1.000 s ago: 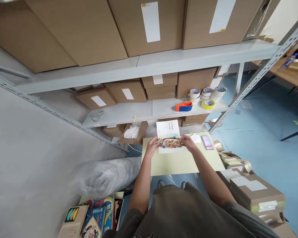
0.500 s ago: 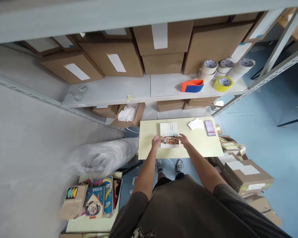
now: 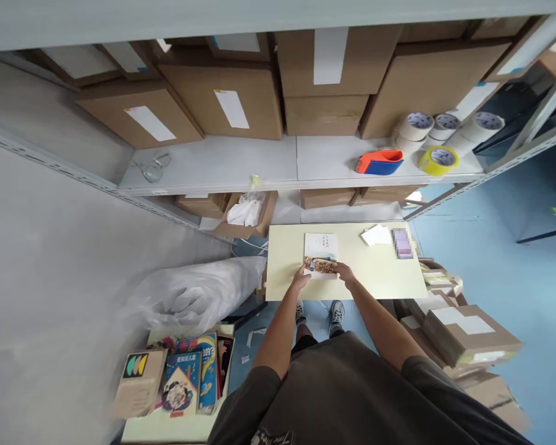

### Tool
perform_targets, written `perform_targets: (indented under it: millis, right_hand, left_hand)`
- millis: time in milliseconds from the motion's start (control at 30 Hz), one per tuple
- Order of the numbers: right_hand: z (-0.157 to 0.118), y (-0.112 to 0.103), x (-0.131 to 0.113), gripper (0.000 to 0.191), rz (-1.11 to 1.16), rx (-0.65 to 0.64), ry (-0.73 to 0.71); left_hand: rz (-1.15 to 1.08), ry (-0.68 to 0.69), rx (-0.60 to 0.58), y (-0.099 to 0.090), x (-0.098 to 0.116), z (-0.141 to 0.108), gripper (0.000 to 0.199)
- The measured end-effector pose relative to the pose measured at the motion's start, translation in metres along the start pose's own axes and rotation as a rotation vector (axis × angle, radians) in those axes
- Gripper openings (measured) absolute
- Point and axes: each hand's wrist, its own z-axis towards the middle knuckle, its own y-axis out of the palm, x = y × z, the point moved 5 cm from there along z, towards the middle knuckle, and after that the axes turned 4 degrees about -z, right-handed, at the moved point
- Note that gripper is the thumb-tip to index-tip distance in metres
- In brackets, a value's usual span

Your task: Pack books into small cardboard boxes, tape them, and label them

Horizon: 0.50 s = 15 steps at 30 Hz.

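A white book (image 3: 322,245) with a brown photo band across its cover lies on the pale yellow table in front of me. My left hand (image 3: 301,276) grips its lower left edge, the thumb resting over the cover's corner. At the opposite edge, my right hand (image 3: 345,272) has its fingers closed against the book's lower right side. The undersides of both hands are hidden. White paper sheets (image 3: 377,235) and a blurred purple item (image 3: 403,243) lie to the right on the same table (image 3: 282,247).
A metal shelf (image 3: 254,157) behind the table carries cardboard boxes, tape rolls (image 3: 439,161), an orange and blue object (image 3: 380,162) and glasses (image 3: 154,168). Boxes (image 3: 472,334) are piled at right. Bubble wrap (image 3: 199,287) and several books (image 3: 180,383) stand at left.
My left hand has shifted onto the book's lower left corner, its thumb now over the cover. My right hand stays at the right edge. The whole view has moved slightly.
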Motion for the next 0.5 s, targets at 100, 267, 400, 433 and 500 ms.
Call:
perform_targets:
  millis: [100,267,400,433,500]
  right_hand:
    - [0.000,0.035,-0.007,0.045,-0.024,0.051,0.122]
    - [0.014,0.124,-0.028,0.041,-0.052,-0.103,0.074]
    - [0.027,0.172,-0.037,0.042,-0.114,-0.211,-0.063]
    - [0.029,0.175,-0.038,0.044,-0.139,-0.203,-0.088]
    - [0.031,0.172,-0.042,0.047,-0.217,-0.157,-0.179]
  left_hand:
    - [0.077,0.059,0.034,-0.040,0.001,0.003,0.091]
    - [0.146,0.145,0.170,-0.124,0.010,0.011,0.079]
    - [0.166,0.179,0.216,-0.161,0.017,0.015,0.065]
    - [0.174,0.208,0.218,-0.165,0.021,0.014,0.061]
    - [0.202,0.339,0.230,-0.166,0.035,0.008,0.054]
